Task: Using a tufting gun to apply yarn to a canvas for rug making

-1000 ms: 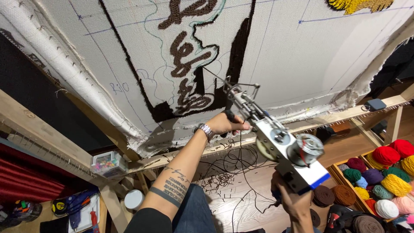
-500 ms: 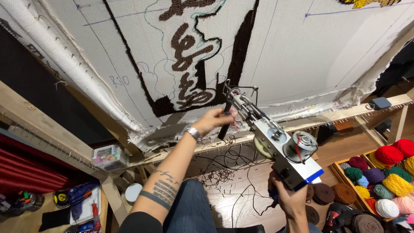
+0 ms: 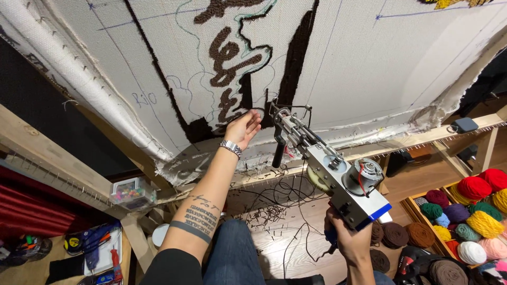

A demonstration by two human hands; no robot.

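Note:
A white tufting cloth (image 3: 369, 58) stretched on a wooden frame (image 3: 412, 142) fills the upper view, with dark brown and black tufted shapes (image 3: 229, 53) and drawn outlines. My right hand (image 3: 351, 240) grips the rear handle of a metal tufting gun (image 3: 330, 171), its needle end pointing up at the cloth near the black stripe. My left hand (image 3: 244, 128), with a metal wristband, is off the gun's black front grip (image 3: 278, 150) and rests with fingers spread against the cloth beside the tufted figure.
Bins of coloured yarn balls (image 3: 472, 211) sit at the lower right, brown yarn cakes (image 3: 401, 235) on the floor beside them. Yarn scraps and black cords (image 3: 274, 211) litter the wood floor. A small clear box (image 3: 132, 192) sits on the frame's left; tools (image 3: 97, 248) lie lower left.
My left hand has let go of the gun's front grip and moved left onto the cloth, fingers spreading. The gun has dropped slightly, still held by my right hand.

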